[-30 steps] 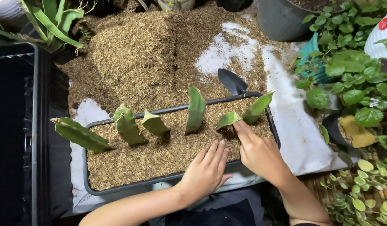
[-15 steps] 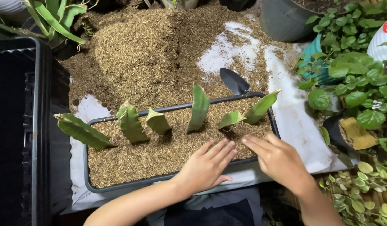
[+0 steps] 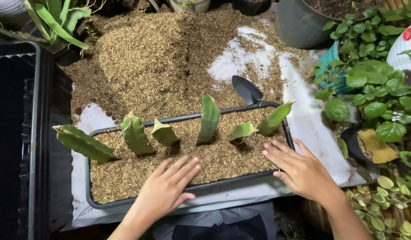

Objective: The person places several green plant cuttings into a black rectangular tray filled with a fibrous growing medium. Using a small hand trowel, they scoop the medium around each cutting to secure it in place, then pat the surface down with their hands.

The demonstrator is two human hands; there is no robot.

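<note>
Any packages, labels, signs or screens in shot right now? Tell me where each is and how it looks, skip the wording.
Label: far upper right, on a white rounded container half hidden by leaves; small round red sticker.
No packages, signs or screens show.

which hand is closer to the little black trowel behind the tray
Right. The right hand lies at the tray's right end, below the trowel; the left hand rests lower, left of it.
</note>
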